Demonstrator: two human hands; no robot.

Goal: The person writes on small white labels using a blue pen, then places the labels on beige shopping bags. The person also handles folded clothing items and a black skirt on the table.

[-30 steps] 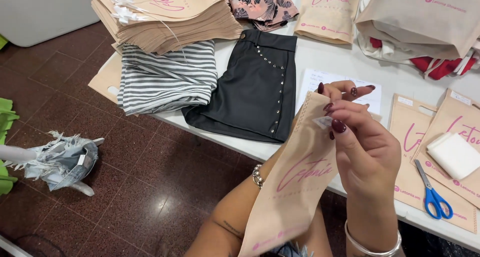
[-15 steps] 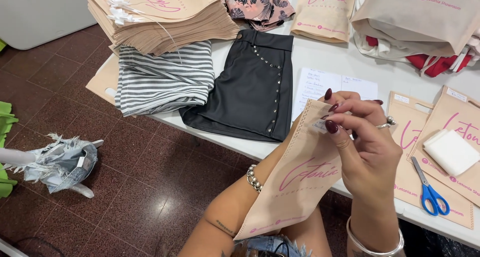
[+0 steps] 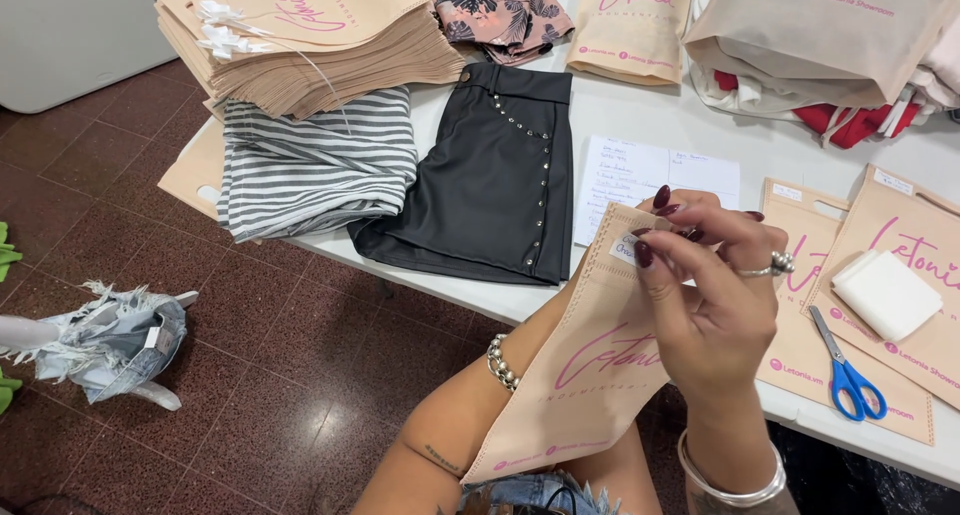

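Head view, right hand: the right hand (image 3: 715, 310) is raised in front of the near edge of the white table (image 3: 650, 125), fingers curled together, thumb and forefinger pinched on the top edge of a beige fabric bag (image 3: 590, 365) beside a small white label (image 3: 622, 250).
Head view, left hand: the left hand (image 3: 675, 203) is mostly hidden behind the bag; only dark-nailed fingertips show over its top edge, closed on the fabric from behind.
Bag position: held upright and tilted, off the tabletop, its lower end down near the lap.
Left end of table: a tall stack of beige bags (image 3: 320, 45), with a folded striped garment (image 3: 315, 165) below it at the near-left corner.
Middle: black studded shorts (image 3: 490, 175) hanging slightly over the near edge; a white handwritten paper sheet (image 3: 640, 170) just beside them.
Right end: flat beige bags (image 3: 880, 275), a white folded pad (image 3: 885, 293) and blue-handled scissors (image 3: 845, 370) lying on them.
Floor: frayed denim piece (image 3: 120, 340) on the red tiles, well apart from the table.
Risk: the label looks only lightly pressed; judged from the pinch, a slipping thumb could leave it crooked or creased, and the shorts could slide off the edge if the table is nudged.
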